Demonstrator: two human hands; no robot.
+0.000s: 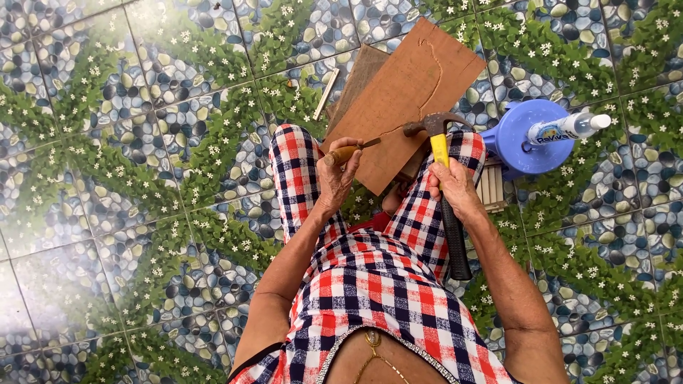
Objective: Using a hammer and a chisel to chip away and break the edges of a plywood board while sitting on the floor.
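Two hands on tools, both closed and working at a wooden board.

I see my left hand [336, 173] wrapped tight around a wooden-handled chisel [353, 149], its blade pointing away from the hand and onto the brown board [398, 92] just ahead. My right hand [454, 188] is clenched about a hammer [442, 178] on its yellow-and-black handle, the head sitting above the hand and right at the board's near edge, close to the chisel's tip. That board rests tilted over my knees in the checked red, white and blue cloth [384, 284], a second darker board [359, 71] tucked under it. Off beyond my right hand stands a blue plastic stool [523, 139] with a white bottle [569, 128] lying on top. Underneath it all, pebble-and-leaf patterned floor tiles [142, 142].
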